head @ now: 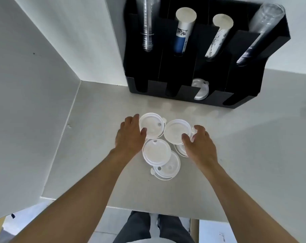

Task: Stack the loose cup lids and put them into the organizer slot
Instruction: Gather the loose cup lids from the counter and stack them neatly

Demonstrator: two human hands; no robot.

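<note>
Lids, white and translucent, are lying loose in a cluster on the pale table (pixel 236 155), on the near side of the black organizer (pixel 183 72) and well apart from it. The left hand (pixel 129 135) is resting, fingers spread and curled, against the rim of the far-left lid (pixel 152 125); whether it is actually gripping that rim cannot be told. The right hand (pixel 199 142) is pinching the far-right lid (pixel 176 130) between thumb and fingers, and this lid is sitting tilted, partly overlapping its neighbours. Nearer the person than these, a third lid (pixel 156 151) is overlapping a fourth lid (pixel 168 167), while a fifth lid (pixel 180 149) is showing only as an edge beneath the right hand. Inside the organizer, one lower front slot is already holding a lid stack (pixel 200 88), seemingly the target; tall sleeves of cups are standing in the compartments behind it. Risks, as judged from this arrangement: the lids are thin and slick, so drawing the two held ones together could be dragging the overlapped ones along or flicking one off the table's near edge; lids facing different ways, as the visible sip holes and tabs suggest, would be failing to nest, leaving a crooked stack likely to be jamming at the narrow slot mouth or spilling during the carry to the organizer.
</note>
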